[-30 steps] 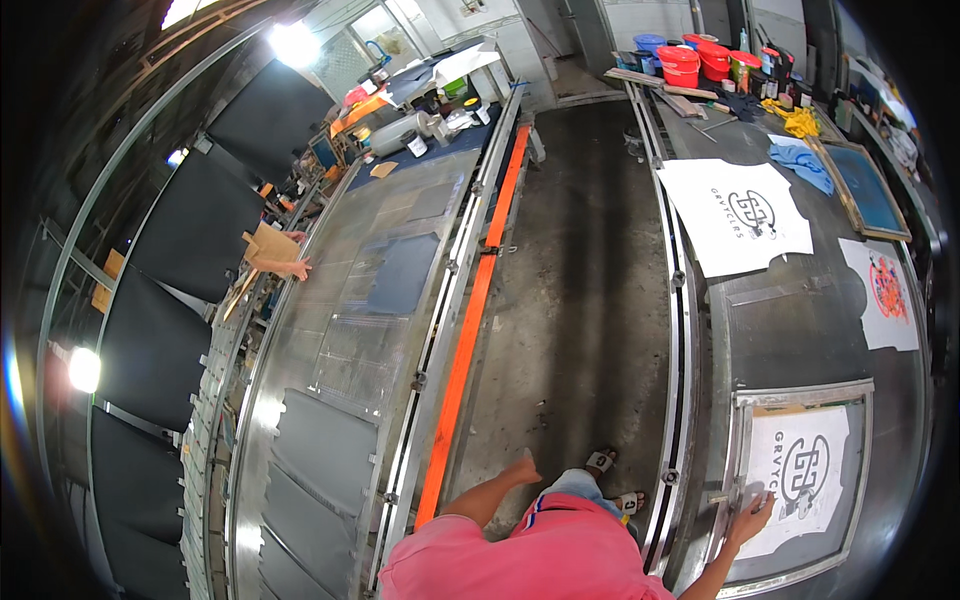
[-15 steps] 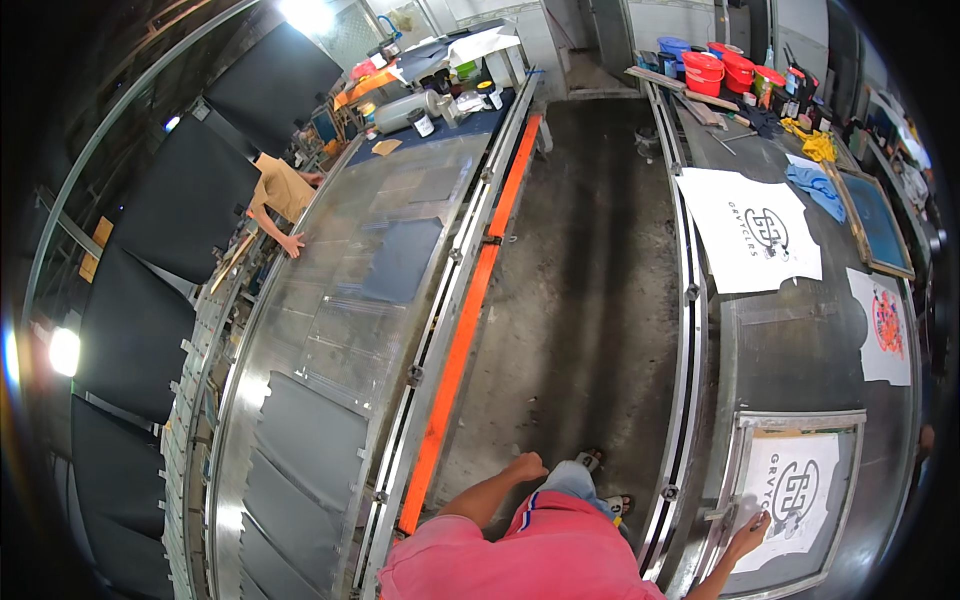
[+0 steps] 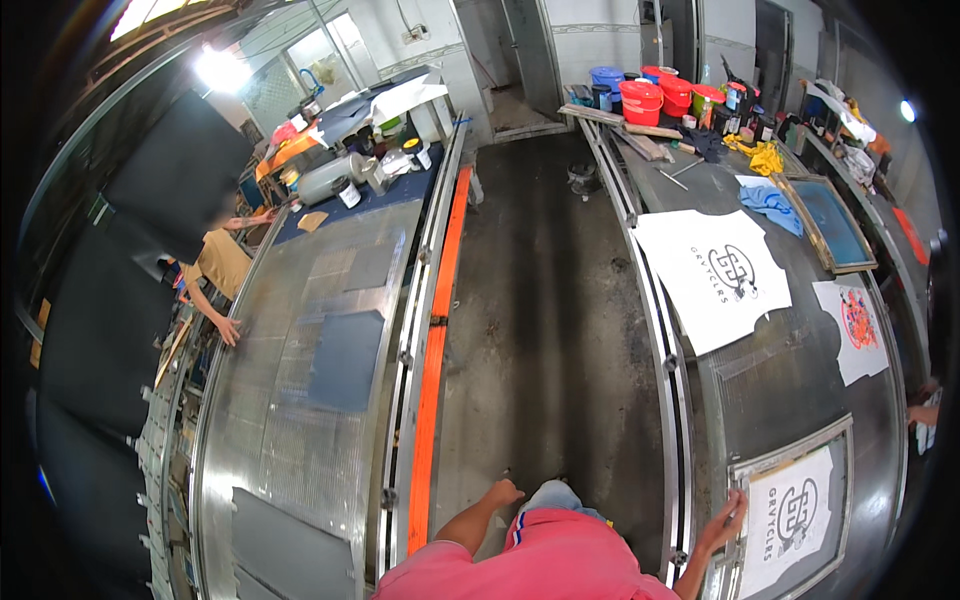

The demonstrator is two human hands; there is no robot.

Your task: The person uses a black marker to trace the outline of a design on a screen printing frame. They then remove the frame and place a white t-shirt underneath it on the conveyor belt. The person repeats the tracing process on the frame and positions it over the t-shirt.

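My right hand (image 3: pixel 722 522) is closed at the left edge of a metal-edged printing screen frame (image 3: pixel 846 470). A small dark spot shows at its fingers, too small to name. Within the frame shows a white fabric panel (image 3: pixel 779 510) with black print. My left hand (image 3: pixel 503 492) hangs over the aisle at my left side, fingers curled, nothing visible in them. Farther up the right table lies a larger white shirt panel (image 3: pixel 670 260) with the same black print. Beside it is a small white panel (image 3: pixel 828 297) with a red-orange print.
Another person (image 3: pixel 222 262) leans at the left table (image 3: pixel 260 420), which bears dark fabric panels (image 3: pixel 347 360). An orange strip (image 3: pixel 440 300) and rails edge the aisle. Red buckets (image 3: pixel 640 103), a blue cloth (image 3: pixel 770 204) and a blue-meshed frame (image 3: pixel 830 215) stand or lie at the far right.
My right hand has moved from over the white panel inside the frame to the frame's left edge. The view has shifted; my left hand stays at my side.
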